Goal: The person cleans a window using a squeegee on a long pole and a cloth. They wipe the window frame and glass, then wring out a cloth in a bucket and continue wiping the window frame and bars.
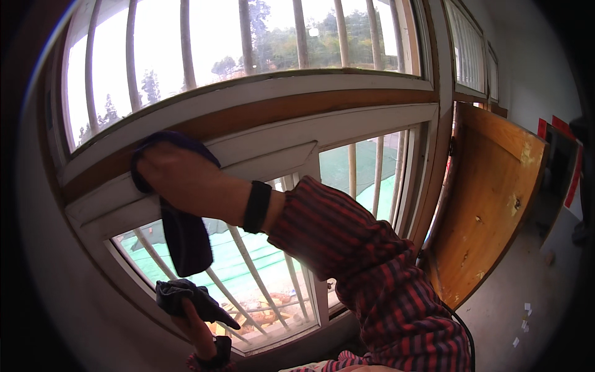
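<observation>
My right hand, with a black band at the wrist, presses a dark purple cloth against the window frame's horizontal rail, at its left part. One end of the cloth hangs down in front of the lower sliding pane. Lower down, my left hand holds a crumpled dark grey cloth near the lower left pane. The fingers of both hands are partly covered by the cloths.
Metal bars stand outside the panes. To the right, a wooden door or shutter panel stands swung out from the frame. Small white scraps lie on the floor at the lower right.
</observation>
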A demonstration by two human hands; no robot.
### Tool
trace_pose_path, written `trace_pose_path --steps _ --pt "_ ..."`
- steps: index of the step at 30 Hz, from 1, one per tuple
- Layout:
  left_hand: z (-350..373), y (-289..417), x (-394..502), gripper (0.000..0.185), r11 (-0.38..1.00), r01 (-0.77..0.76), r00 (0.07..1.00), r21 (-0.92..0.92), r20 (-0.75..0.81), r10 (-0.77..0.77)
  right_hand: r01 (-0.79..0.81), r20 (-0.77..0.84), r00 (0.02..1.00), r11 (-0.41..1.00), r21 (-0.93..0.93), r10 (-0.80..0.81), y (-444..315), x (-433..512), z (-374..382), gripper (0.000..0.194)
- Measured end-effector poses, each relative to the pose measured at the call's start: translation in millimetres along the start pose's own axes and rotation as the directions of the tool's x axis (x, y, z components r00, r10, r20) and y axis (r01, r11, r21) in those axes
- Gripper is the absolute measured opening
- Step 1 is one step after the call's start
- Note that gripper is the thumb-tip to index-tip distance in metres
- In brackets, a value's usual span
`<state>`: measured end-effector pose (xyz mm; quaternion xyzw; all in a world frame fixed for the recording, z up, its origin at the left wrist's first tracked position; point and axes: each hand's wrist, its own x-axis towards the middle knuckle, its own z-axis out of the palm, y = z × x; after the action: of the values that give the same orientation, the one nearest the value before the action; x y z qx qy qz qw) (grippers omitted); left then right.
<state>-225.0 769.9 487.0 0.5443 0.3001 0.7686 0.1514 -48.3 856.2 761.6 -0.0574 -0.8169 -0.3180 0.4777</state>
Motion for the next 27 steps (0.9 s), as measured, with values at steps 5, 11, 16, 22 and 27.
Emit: trace_pose_path --steps 5,11,16,22,27 --pt "18 8 1 0.022 0.999 0.037 0.999 -0.022 0.032 -0.037 -0.065 -0.026 0.998 0.995 -0.071 0.063 17 -26 -41 0.021" --pt "27 14 -1 0.019 0.999 0.043 0.999 0.019 0.033 -0.043 -0.109 0.002 0.994 0.981 -0.163 0.111 30 -52 -79 0.024" --pt "17 15 -3 0.023 0.999 -0.007 0.998 -0.032 0.063 0.009 -0.142 0.029 0.988 0.963 -0.228 0.152 39 -68 -107 0.028" --pt "9 17 -6 0.029 0.999 0.039 0.998 0.027 0.042 -0.04 -0.19 0.034 0.976 0.924 -0.333 0.213 52 -93 -142 0.027" --pt "12 19 -6 0.028 0.983 0.094 0.989 -0.161 0.13 -0.073 -0.203 0.047 0.968 0.876 -0.437 0.248 75 -115 -172 0.027"
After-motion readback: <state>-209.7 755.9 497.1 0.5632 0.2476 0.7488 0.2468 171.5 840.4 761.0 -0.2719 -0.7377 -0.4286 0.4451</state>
